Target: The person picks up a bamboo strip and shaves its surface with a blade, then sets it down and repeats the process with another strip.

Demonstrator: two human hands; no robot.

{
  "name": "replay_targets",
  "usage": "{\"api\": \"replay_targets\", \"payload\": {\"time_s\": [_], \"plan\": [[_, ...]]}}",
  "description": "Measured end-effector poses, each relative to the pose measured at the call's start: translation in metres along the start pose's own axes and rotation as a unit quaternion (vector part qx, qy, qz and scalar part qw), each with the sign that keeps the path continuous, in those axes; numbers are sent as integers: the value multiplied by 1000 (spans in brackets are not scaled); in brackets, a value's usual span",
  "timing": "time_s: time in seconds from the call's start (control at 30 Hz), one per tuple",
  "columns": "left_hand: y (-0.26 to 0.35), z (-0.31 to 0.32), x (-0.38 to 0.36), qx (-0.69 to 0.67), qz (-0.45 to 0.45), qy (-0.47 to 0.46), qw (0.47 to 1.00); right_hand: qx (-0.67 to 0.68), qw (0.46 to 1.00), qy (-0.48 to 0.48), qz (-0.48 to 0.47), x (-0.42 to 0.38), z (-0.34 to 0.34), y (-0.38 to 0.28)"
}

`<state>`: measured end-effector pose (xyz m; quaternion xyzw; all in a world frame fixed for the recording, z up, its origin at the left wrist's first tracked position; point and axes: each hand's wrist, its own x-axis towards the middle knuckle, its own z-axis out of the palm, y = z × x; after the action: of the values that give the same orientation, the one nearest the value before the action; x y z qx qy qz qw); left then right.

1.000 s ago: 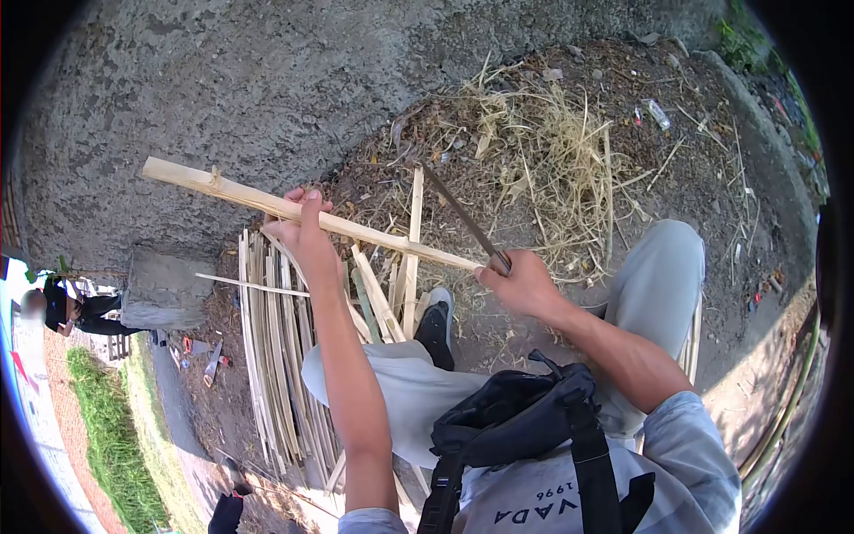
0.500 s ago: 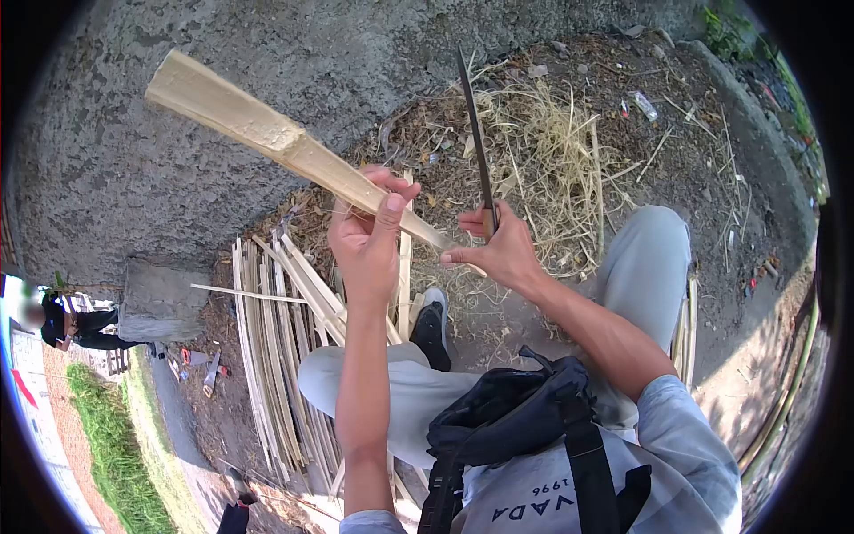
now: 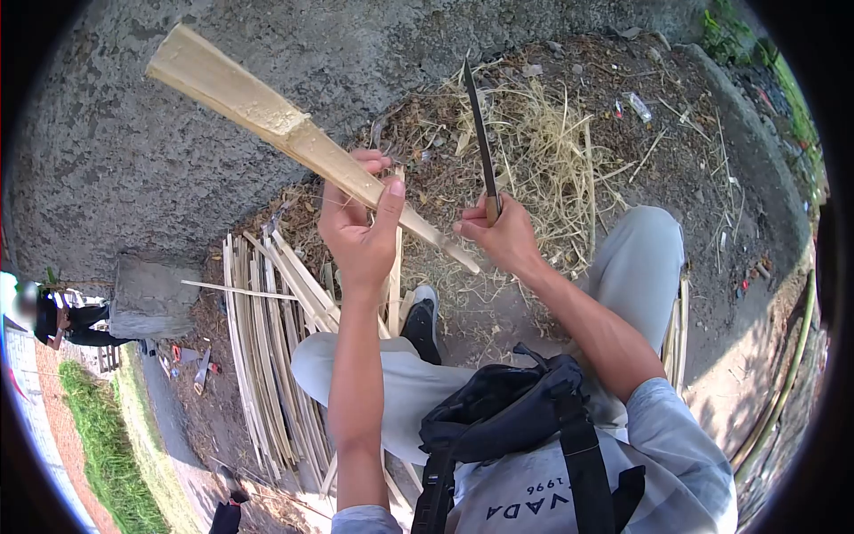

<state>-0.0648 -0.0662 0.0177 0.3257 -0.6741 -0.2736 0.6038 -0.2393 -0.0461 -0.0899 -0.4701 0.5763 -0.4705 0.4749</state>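
Note:
A long split piece of bamboo (image 3: 240, 100) slants across the upper left, its inner face showing a ridged node. My left hand (image 3: 363, 245) is closed around its lower part, thumb on top. In my right hand (image 3: 507, 240) is a long dark-bladed knife (image 3: 479, 125), gripped by its wooden handle with the blade pointing up and away. The bamboo's narrow lower end lies just left of my right fingers, apart from them. The knife blade does not touch the bamboo.
Several bamboo strips (image 3: 258, 356) lie on the ground left of my knees. Pale shavings (image 3: 556, 147) are heaped ahead, before a rough concrete wall (image 3: 240, 187). A saw (image 3: 203, 372) lies near a concrete block (image 3: 156, 289). Another person (image 3: 84, 325) is at the far left.
My right thumb has come off the bamboo's lower end and now rests by the knife handle. The bamboo and my left hand stay nearly in place.

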Motion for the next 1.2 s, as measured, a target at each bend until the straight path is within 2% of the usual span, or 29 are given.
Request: {"api": "replay_targets", "payload": {"time_s": [0.1,0.13,0.2,0.3,0.4,0.53,0.57,0.67,0.73,0.83,0.97,1.07,1.2], "plan": [[-3,-25,4,15,2,44,999,-52,998,-1,37,5,-8,3],[-6,-37,6,3,-35,49,998,-28,998,-7,48,7,-10,4],[-16,-56,2,-129,-82,76,985,18,997,-21,69,9,-11,8],[-16,-79,-3,-183,-121,85,972,83,994,-9,70,9,-11,11],[-9,-92,-13,-78,-154,48,984,87,993,-11,75,6,-17,0],[3,-101,-18,4,-152,47,987,123,991,-3,46,10,-16,8],[1,-100,-16,7,-130,64,989,112,992,-3,54,10,-16,7],[-7,-112,-18,-19,-152,96,984,69,994,-27,74,9,-16,6],[-16,-106,-19,-65,-110,136,983,32,993,-71,84,10,-18,13],[-30,-106,-17,-148,-83,194,966,-61,992,-69,86,0,-10,14],[-28,-93,-11,-190,-66,264,943,-191,972,-135,28,-11,7,39],[-19,-93,-13,-234,-109,229,938,-263,947,-182,-32,-26,9,16],[-19,-90,-12,-247,-129,282,918,-270,942,-189,-69,-36,15,21]]}}
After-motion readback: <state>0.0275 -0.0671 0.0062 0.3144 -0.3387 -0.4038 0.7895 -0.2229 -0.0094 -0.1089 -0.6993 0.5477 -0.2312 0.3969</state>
